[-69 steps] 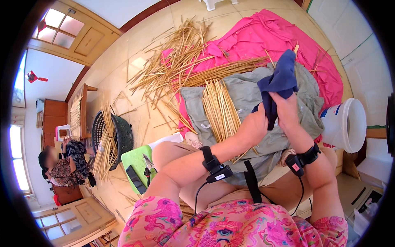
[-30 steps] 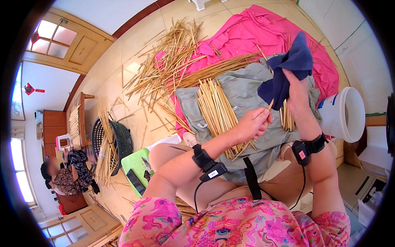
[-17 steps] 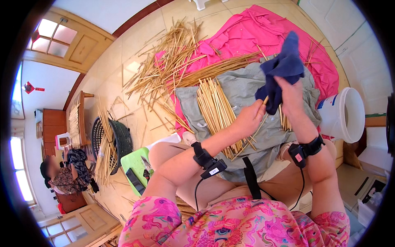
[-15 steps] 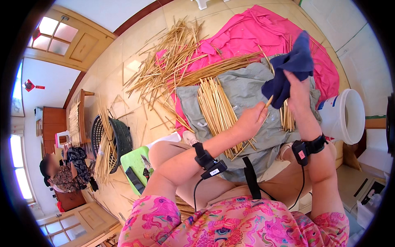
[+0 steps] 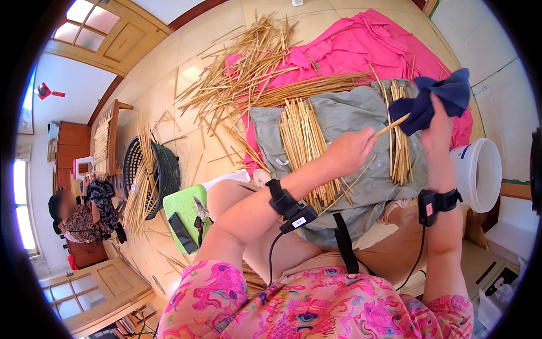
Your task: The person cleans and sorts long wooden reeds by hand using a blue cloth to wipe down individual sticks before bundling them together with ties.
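One bamboo stick (image 5: pixel 390 125) is being pinched in the left hand (image 5: pixel 351 151), its far end tucked into the dark blue cloth (image 5: pixel 433 100) that the right hand (image 5: pixel 436 125) is gripping, now farther right than a moment ago. Both are hovering over the grey cloth (image 5: pixel 350 118) (two stick bundles lying on it), beside one white bucket (image 5: pixel 477 174).

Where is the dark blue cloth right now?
In the head view, upper right: the dark blue cloth is gripped in the right hand, above the white bucket.
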The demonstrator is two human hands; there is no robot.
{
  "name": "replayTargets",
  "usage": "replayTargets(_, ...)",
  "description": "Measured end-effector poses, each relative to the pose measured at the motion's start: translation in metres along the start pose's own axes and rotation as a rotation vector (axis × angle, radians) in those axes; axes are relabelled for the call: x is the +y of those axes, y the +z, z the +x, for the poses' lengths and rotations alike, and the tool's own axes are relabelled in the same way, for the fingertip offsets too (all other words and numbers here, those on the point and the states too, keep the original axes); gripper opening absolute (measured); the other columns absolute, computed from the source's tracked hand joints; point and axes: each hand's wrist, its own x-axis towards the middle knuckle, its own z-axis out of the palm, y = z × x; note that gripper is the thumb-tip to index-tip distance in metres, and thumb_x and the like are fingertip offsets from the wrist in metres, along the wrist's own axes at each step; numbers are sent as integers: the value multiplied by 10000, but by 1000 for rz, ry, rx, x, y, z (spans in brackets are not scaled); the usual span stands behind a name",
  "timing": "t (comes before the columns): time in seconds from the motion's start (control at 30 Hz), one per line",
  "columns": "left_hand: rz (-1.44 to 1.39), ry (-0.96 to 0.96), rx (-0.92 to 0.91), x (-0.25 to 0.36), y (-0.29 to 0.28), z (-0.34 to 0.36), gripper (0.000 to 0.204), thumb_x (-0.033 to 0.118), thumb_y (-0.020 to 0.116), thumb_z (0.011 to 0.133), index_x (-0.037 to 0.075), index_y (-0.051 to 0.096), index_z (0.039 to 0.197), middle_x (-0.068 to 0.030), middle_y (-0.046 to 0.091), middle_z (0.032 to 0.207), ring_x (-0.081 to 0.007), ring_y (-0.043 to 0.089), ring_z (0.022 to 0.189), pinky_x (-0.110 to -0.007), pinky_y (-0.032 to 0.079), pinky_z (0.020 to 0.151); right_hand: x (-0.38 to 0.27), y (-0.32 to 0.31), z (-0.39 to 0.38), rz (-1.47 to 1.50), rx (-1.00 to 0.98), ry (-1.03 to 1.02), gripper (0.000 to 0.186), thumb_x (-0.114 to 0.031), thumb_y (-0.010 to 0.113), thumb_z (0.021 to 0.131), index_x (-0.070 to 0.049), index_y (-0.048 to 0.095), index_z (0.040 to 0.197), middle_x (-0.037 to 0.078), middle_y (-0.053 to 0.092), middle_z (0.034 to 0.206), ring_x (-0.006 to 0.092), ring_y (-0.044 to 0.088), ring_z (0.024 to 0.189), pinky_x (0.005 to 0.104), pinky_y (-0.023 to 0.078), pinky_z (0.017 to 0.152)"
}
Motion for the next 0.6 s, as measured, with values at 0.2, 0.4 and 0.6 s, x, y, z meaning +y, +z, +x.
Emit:
replayTargets(0.2, 32, -42, 190, -2, 9, 4, 144, 130, 431, 829, 5, 410, 897, -253, 555, 694, -444, 537, 677, -525, 405, 601, 54, 17, -85, -145, -307, 160, 363, -29, 636, 768, -21, 533, 1116, 40, 577, 1042, 154, 552, 929, 289, 440, 818)
replayTargets(0.4, -128, -40, 127, 0, 10, 1, 176, 152, 412, 872, -13, 464, 844, -215, 529, 614, -385, 515, 585, -457, 412, 546, 42, 21, -76, -185, -332, 125, 312, -16, 652, 747, -21, 574, 1049, 36, 601, 970, 143, 566, 884, 275, 444, 791)
replayTargets(0.6, -701, -224, -286, 24, 3, -10, 350, 298, 320, 970, 50, 433, 751, 9, 415, 521, -64, 366, 412, -217, 302, 387, 0, 19, -26, -7, -164, 70, 289, -29, 659, 748, -23, 583, 1027, 66, 609, 974, 174, 589, 872, 308, 482, 757)
